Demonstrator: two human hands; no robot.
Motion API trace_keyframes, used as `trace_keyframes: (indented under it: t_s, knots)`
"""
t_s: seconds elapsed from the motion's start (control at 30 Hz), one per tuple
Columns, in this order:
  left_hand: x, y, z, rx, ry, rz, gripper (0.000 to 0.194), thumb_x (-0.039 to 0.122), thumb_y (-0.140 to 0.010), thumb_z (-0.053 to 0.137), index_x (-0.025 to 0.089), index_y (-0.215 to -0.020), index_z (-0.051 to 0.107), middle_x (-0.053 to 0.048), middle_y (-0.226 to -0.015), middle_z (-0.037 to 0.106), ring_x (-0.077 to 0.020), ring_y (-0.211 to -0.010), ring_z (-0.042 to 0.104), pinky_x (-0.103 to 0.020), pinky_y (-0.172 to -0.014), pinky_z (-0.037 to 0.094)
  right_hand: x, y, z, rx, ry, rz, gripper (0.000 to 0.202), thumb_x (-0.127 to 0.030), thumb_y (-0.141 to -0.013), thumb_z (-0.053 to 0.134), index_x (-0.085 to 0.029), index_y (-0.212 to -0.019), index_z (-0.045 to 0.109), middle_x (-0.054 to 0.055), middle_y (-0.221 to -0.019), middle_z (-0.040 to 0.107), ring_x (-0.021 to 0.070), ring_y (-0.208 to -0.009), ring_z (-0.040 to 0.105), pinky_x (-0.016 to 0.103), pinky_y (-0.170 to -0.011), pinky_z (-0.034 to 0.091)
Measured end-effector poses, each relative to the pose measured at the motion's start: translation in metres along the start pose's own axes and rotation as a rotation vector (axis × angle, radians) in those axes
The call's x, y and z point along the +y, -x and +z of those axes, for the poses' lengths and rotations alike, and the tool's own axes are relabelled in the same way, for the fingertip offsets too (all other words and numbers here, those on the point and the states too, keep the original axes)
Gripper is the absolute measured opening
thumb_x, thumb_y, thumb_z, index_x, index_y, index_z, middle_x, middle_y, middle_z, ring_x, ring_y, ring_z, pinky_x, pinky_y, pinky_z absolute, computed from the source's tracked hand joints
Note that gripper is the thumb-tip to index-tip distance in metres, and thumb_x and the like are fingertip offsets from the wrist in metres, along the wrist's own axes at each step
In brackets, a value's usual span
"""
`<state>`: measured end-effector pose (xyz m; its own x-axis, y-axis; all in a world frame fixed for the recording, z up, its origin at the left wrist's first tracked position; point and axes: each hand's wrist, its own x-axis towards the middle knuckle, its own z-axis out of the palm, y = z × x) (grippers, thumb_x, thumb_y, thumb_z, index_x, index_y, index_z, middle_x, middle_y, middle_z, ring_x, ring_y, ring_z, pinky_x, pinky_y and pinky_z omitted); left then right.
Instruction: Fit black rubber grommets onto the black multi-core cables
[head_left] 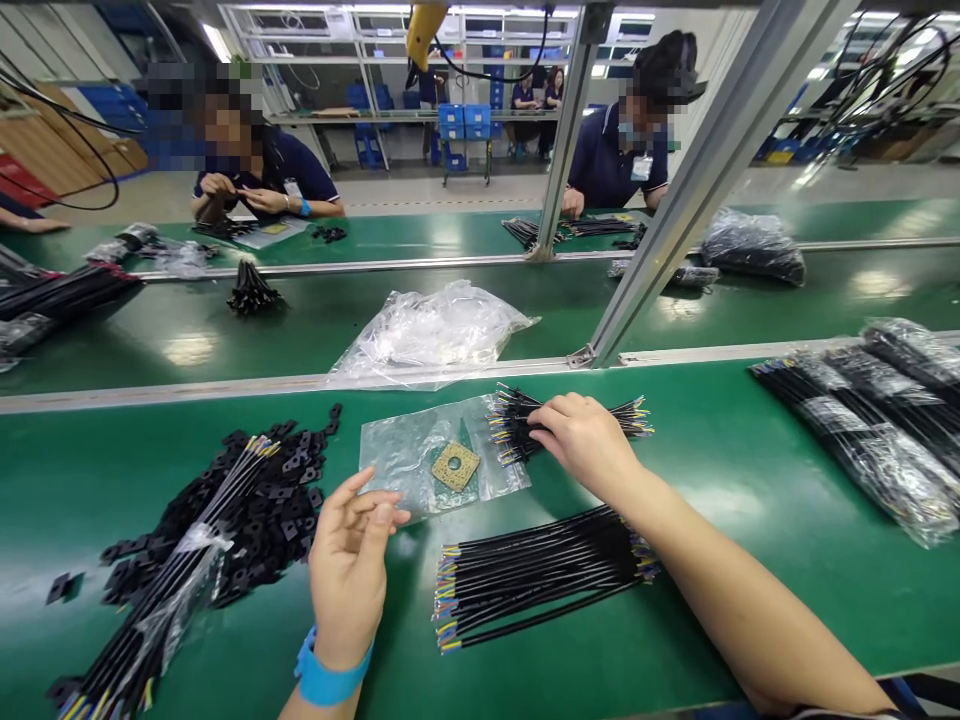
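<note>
My left hand point(351, 560), with a blue wristband, is raised over the green bench beside a clear plastic bag point(397, 450); its fingers are apart and nothing is in them. A tan square piece with a round hole point(466, 468) lies on the bag. My right hand point(581, 435) reaches onto a pile of short black cables point(514, 425) at the bag's right edge, its fingertips bent down over the cables; what they pinch is too small to tell. Below it, a row of black cables point(536, 575) with coloured wire ends lies side by side.
At the left, a tied cable bundle point(199, 535) rests on scattered black plastic parts point(281, 500). Wrapped cable bundles point(862, 430) lie at the right. A crumpled clear bag point(442, 325) sits behind the metal rail, near a slanted post point(675, 190). Two people work across the bench.
</note>
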<state>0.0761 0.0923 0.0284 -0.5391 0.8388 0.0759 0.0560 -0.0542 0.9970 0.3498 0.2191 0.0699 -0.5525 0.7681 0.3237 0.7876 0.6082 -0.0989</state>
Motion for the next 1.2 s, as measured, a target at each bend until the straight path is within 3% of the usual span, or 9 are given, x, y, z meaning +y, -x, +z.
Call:
trace_keyframes:
  t_s: [0.13,0.2,0.3,0.43,0.53,0.63,0.97,1.1,1.2]
  knots:
    - [-0.001,-0.001,0.000,0.029,-0.032,0.098,0.036,0.056,-0.093,0.068,0.021,-0.090,0.066,0.001,-0.076,0.068,-0.0127,-0.065,0.066,-0.023,-0.062,0.056,-0.026,0.009,-0.014,-0.307,-0.238,-0.138,0.016,-0.028,-0.100,0.069,-0.020,-0.088,0.077,0.004,-0.086,0.075,0.0183,-0.079,0.068,0.028,-0.073,0.046]
    - [0.000,0.000,-0.001,-0.013,-0.101,0.159,0.042,0.057,-0.098,0.060,0.021,-0.077,0.062,0.002,-0.067,0.063,-0.0134,-0.062,0.063,-0.024,-0.061,0.054,-0.039,0.012,-0.015,-0.495,-0.353,-0.185,0.014,-0.029,-0.099,0.070,-0.021,-0.092,0.079,0.003,-0.090,0.077,0.0183,-0.082,0.070,0.027,-0.072,0.046]
    - [0.002,0.000,-0.002,-0.106,-0.195,0.185,0.048,0.057,-0.099,0.057,0.021,-0.067,0.063,0.001,-0.061,0.061,-0.0149,-0.059,0.060,-0.026,-0.059,0.051,-0.053,0.013,-0.010,-0.652,-0.407,-0.194,0.011,-0.028,-0.097,0.072,-0.023,-0.104,0.080,0.004,-0.098,0.078,0.0207,-0.091,0.073,0.027,-0.075,0.047]
    - [0.003,0.001,0.003,-0.441,-0.391,0.203,0.033,0.046,-0.098,0.063,0.022,-0.079,0.077,-0.005,-0.079,0.075,-0.0206,-0.076,0.068,-0.032,-0.073,0.053,-0.060,0.010,-0.004,-0.719,-0.399,-0.162,0.015,-0.023,-0.098,0.068,-0.023,-0.105,0.081,0.005,-0.100,0.079,0.0211,-0.093,0.073,0.027,-0.078,0.048]
    - [0.002,0.002,0.008,-0.680,-0.590,0.241,0.027,0.038,-0.101,0.059,0.025,-0.093,0.081,-0.006,-0.093,0.078,-0.0245,-0.091,0.068,-0.038,-0.085,0.051,-0.061,0.009,-0.004,-0.719,-0.395,-0.152,0.016,-0.019,-0.097,0.066,-0.023,-0.104,0.080,0.005,-0.099,0.079,0.0208,-0.093,0.073,0.026,-0.078,0.047]
    - [0.002,0.004,0.009,-0.737,-0.667,0.243,0.021,0.034,-0.099,0.064,0.024,-0.093,0.082,-0.006,-0.091,0.078,-0.0259,-0.093,0.067,-0.040,-0.086,0.049,-0.062,0.013,0.000,-0.694,-0.348,-0.155,0.014,-0.017,-0.094,0.067,-0.022,-0.100,0.079,0.005,-0.096,0.079,0.0220,-0.091,0.074,0.027,-0.076,0.047]
    - [0.000,0.011,0.011,-0.624,-0.738,0.271,0.009,0.031,-0.087,0.080,0.027,-0.094,0.085,-0.003,-0.087,0.080,-0.0214,-0.088,0.072,-0.033,-0.085,0.052,-0.057,0.037,0.049,-0.211,-0.205,-0.405,0.022,-0.006,-0.082,0.058,-0.024,-0.077,0.071,0.002,-0.073,0.072,0.0217,-0.064,0.073,0.029,-0.061,0.053]
    - [-0.001,0.013,0.011,-0.610,-0.720,0.291,0.011,0.034,-0.086,0.082,0.027,-0.094,0.085,-0.003,-0.086,0.081,-0.0206,-0.086,0.072,-0.032,-0.087,0.053,-0.054,0.033,0.052,-0.131,-0.302,-0.385,0.024,-0.010,-0.087,0.050,-0.024,-0.077,0.066,0.003,-0.074,0.071,0.0208,-0.062,0.072,0.029,-0.057,0.053]
    - [-0.001,0.013,0.010,-0.575,-0.691,0.303,0.015,0.034,-0.089,0.078,0.027,-0.101,0.084,-0.002,-0.090,0.082,-0.0196,-0.087,0.073,-0.031,-0.087,0.054,-0.056,0.030,0.048,-0.151,-0.458,-0.294,0.022,-0.017,-0.096,0.044,-0.025,-0.087,0.063,0.003,-0.078,0.071,0.0203,-0.066,0.072,0.029,-0.059,0.056]
